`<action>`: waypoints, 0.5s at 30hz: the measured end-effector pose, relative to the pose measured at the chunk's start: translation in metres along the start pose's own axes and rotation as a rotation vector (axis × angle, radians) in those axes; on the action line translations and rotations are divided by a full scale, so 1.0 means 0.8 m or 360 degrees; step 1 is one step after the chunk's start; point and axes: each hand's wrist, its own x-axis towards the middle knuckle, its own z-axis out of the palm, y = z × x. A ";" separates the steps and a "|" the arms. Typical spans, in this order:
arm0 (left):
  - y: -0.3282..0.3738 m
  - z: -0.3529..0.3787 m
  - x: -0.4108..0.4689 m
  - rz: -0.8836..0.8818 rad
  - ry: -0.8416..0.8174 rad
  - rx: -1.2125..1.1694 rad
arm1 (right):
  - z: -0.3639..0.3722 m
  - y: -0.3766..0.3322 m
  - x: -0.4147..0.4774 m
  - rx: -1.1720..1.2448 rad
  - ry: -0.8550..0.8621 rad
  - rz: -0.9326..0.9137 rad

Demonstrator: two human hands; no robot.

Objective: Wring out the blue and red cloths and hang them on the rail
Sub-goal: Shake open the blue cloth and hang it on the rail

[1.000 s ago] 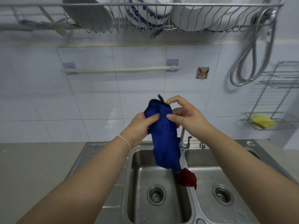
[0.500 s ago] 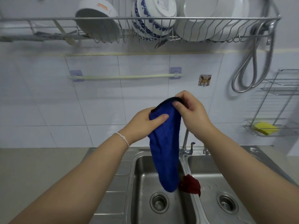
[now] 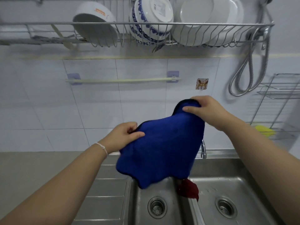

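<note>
White tiled wall (image 3: 40, 111), grey countertop (image 3: 32, 168) at left, stainless double-basin sink (image 3: 243, 184) below. Wire dish rack (image 3: 211, 25) up top holds white bowls and one blue-patterned bowl (image 3: 146, 30). Coiled metal hose (image 3: 248, 65) and wire corner shelf (image 3: 279, 95) at right.

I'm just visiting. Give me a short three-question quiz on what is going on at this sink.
1. True or false: the blue cloth already hangs on the rail.
2. Where does the red cloth lie? A in the dish rack; B over the divider between the sink basins; C on the rail.
3. Fill in: the blue cloth is held spread by ____ hands.

Key: 1 false: the left hand and right hand hold it below the bare rail. 2 B. 3 both.
</note>
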 end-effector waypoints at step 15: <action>0.034 -0.019 0.013 -0.0288 -0.0524 -0.0160 | 0.040 -0.019 0.007 0.0037 -0.0139 -0.0487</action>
